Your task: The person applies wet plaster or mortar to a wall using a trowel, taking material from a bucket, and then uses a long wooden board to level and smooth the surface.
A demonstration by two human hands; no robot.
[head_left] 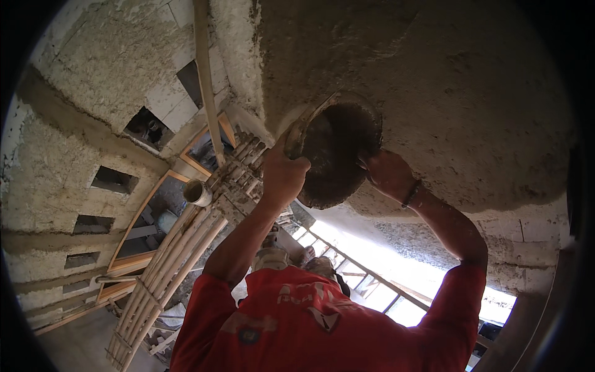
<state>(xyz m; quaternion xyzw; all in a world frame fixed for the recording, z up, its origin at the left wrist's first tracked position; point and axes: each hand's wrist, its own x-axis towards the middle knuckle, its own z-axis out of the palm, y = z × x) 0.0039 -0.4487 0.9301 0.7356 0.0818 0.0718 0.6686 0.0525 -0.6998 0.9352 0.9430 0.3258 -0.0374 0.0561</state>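
My left hand [285, 177] grips the left rim of a round, mortar-coated container [331, 149] with a dark, wet-looking interior, held against a rough plastered surface [427, 99]. My right hand [387, 173] is at the container's right side, fingers curled in over the edge; whatever they hold is hidden. A red-sleeved arm leads to each hand, and my red shirt [322, 335] fills the bottom middle.
Long bamboo poles [167, 266] and a plank platform [242, 180] lie at the left, with a small pail [198, 192]. A slanting timber [204, 74], block wall with square openings [93, 93], wooden frames [133, 229] and a railing [384, 304] by a bright opening surround me.
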